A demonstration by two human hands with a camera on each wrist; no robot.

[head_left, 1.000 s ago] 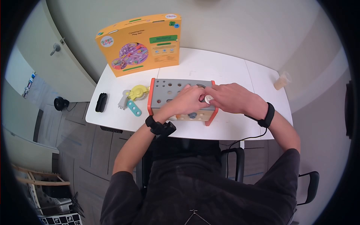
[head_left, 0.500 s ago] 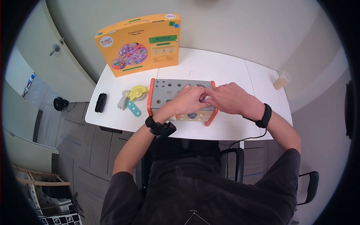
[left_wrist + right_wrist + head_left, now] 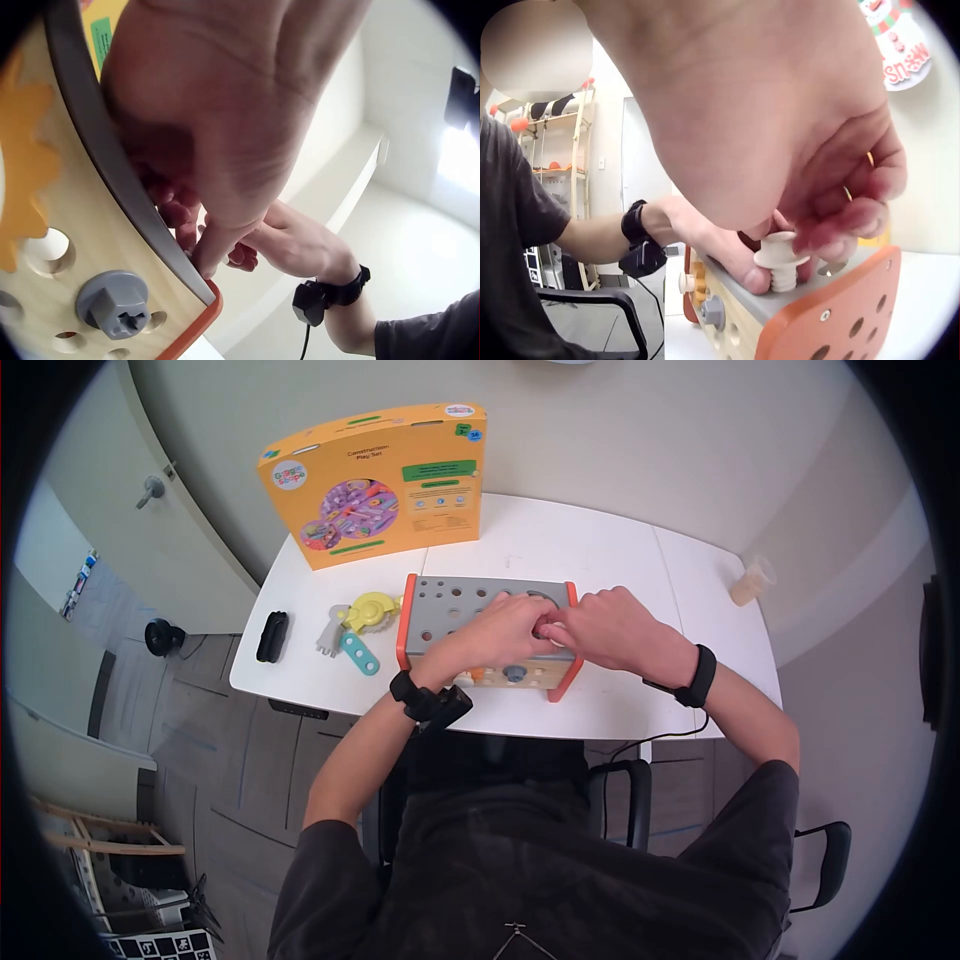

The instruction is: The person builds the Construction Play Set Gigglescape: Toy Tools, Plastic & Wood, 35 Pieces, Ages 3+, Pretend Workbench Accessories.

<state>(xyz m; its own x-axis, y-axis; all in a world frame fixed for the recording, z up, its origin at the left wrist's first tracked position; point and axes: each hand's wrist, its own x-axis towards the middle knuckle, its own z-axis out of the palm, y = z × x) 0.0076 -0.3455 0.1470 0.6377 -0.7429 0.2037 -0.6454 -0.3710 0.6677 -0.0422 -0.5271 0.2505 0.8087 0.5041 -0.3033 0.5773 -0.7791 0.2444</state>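
A cream toy screw (image 3: 781, 259) with a threaded shank stands upright at the grey top (image 3: 430, 615) of a toy workbench, near its right end. My right hand (image 3: 625, 632) reaches over it, and the curled fingers (image 3: 840, 232) hold its head. From the other side, my left hand (image 3: 500, 630) lies over the bench top, with its thumb (image 3: 754, 277) against the shank and a fingertip showing behind it. The screw's lower end is hidden. A grey bolt (image 3: 118, 304) and an orange gear (image 3: 26, 161) sit on the bench's wooden front.
Left of the bench lie a yellow toy saw (image 3: 370, 610), a grey toy piece (image 3: 330, 632) and a teal strip with holes (image 3: 360, 654). Farther left is a black case (image 3: 271, 637). An orange box (image 3: 375, 485) stands behind, and a clear cup (image 3: 752, 580) is at the right edge.
My right hand has turned and shifted over the screw, covering the cream head that showed a second ago. The left hand stays in place on the bench. The head view has tilted slightly.
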